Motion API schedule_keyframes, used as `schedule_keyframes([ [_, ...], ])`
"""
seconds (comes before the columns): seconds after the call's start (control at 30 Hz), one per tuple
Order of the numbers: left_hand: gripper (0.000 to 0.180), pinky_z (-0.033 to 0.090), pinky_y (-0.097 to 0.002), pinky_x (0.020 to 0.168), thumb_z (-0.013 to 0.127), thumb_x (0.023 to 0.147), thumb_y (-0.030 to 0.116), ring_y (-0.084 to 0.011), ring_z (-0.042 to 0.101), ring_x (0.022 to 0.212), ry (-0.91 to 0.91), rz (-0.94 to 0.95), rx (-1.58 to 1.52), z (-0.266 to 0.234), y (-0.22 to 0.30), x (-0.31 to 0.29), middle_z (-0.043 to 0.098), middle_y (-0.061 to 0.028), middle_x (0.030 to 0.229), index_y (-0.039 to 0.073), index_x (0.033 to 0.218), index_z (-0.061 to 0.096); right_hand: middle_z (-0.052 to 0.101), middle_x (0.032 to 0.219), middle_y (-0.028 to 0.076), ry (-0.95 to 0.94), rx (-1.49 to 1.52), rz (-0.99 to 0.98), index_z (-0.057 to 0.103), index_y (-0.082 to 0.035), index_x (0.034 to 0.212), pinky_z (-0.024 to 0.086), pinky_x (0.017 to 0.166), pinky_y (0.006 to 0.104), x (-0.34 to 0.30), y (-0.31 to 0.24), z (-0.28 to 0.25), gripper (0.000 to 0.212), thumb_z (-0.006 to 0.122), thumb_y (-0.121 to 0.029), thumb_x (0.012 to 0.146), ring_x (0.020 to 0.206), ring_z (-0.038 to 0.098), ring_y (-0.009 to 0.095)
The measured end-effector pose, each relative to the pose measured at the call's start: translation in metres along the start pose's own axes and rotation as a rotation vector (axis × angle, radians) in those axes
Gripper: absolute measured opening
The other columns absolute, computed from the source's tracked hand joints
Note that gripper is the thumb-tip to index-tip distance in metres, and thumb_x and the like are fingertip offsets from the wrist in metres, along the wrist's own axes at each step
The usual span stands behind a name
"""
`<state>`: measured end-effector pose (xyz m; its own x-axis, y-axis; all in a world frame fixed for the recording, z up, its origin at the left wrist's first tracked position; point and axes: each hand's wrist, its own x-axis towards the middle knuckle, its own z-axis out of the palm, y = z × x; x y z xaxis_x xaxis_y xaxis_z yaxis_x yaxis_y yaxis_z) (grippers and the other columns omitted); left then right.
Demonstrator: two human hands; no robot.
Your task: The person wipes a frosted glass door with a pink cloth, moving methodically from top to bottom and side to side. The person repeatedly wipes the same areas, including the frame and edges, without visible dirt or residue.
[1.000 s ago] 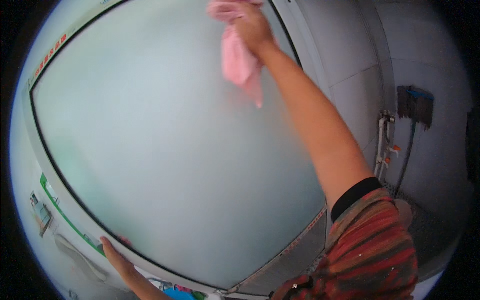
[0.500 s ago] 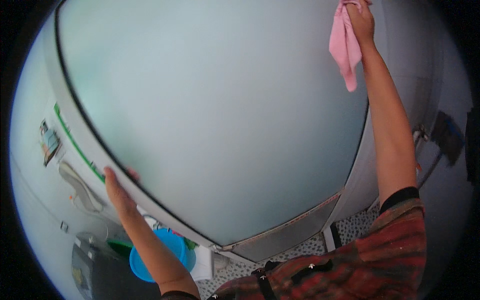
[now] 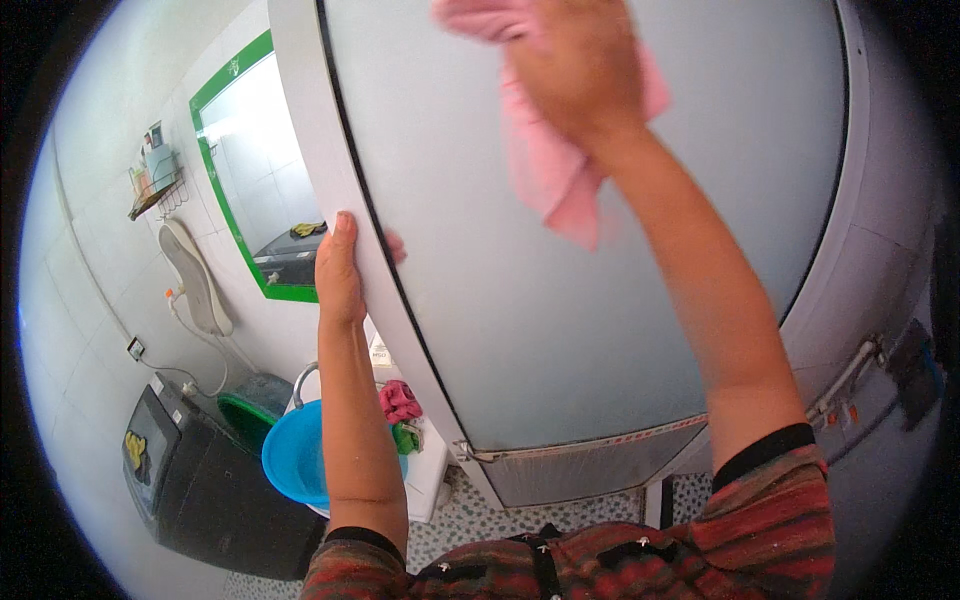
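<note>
Right hand [image 3: 585,70] flat, fingers pressing crumpled pink cloth [image 3: 560,170] against frosted glass door panel [image 3: 600,300]; left hand [image 3: 340,270] gripping its white edge (thumb hidden). Risk: cloth slipping off under light pressure.

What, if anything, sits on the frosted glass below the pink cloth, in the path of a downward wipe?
Nothing visible. The right hand presses the pink cloth to the frosted glass door, and the pane below it is bare down to its bottom frame. The left hand only grips the door's left edge.
</note>
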<state>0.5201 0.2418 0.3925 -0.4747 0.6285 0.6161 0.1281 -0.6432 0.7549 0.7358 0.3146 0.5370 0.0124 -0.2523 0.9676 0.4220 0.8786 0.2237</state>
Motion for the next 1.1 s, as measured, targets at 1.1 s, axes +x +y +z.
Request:
schedule_keyframes([
  [1.1,0.042,0.045,-0.0274,0.058,0.047,0.086,0.046,-0.0161,0.053,0.063,0.132,-0.058,-0.036,-0.008,-0.003,0.004,0.055,-0.0066,0.073,0.005,0.095,0.051,0.056,0.106,0.005,-0.107,0.214,-0.180,0.055,-0.015,0.105,0.033,0.095,0.0409,-0.082,0.076,-0.083,0.052,0.056,-0.001,0.055,0.104,0.047,0.029],
])
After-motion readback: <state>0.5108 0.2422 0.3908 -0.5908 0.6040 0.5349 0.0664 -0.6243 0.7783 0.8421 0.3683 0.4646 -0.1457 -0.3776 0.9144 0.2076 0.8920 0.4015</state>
